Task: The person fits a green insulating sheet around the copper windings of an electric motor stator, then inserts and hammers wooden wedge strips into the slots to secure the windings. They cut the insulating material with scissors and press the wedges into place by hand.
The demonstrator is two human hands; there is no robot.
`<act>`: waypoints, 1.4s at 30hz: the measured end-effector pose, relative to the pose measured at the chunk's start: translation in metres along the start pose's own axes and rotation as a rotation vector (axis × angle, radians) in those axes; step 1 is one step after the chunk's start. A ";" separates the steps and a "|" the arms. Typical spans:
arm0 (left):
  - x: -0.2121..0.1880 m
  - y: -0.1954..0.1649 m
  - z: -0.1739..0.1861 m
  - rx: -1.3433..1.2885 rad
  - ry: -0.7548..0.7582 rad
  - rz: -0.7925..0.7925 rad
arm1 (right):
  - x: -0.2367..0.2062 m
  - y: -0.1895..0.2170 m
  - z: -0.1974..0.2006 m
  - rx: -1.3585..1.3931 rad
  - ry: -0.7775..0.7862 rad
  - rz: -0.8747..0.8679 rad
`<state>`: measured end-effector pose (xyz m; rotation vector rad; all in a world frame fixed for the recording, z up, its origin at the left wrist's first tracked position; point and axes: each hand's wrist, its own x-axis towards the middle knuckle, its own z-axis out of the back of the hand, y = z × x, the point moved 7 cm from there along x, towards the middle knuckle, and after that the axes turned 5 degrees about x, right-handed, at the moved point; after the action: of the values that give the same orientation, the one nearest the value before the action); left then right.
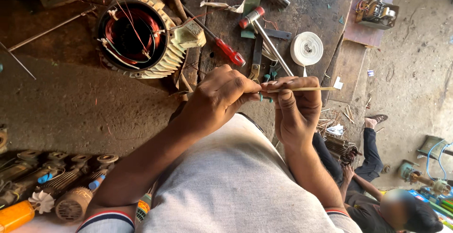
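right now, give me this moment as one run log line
left hand: pinching stick end | right hand: holding thin stick | bench: motor with copper windings, red screwdriver, white tape roll

Grey shirt, red-and-navy striped sleeve cuffs.

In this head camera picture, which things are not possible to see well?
- Left hand: its fingertips hide where it meets the thin stick.
- Right hand: the palm side is turned away, so its grip is hidden.
- Motor stator: the inner winding is in shadow.
- Pump motors: cut off by the left edge.
- Seated person: partly behind the right forearm.
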<state>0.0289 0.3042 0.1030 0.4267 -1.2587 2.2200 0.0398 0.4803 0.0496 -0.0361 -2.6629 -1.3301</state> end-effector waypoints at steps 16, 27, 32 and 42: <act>-0.005 0.009 -0.006 -0.083 0.025 -0.120 | 0.002 -0.024 0.000 -0.268 0.066 -0.132; -0.019 0.074 0.009 0.253 0.112 -0.051 | 0.036 -0.067 -0.030 -0.411 0.195 -0.152; -0.014 0.060 0.018 0.225 0.068 -0.123 | 0.051 -0.075 -0.037 -0.395 0.126 -0.256; -0.055 0.068 0.067 0.885 -0.292 -0.159 | -0.004 -0.014 -0.067 -0.953 0.612 0.303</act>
<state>0.0321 0.2018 0.0622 1.1622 -0.2583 2.5274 0.0520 0.4185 0.0773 -0.1163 -1.3175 -1.9456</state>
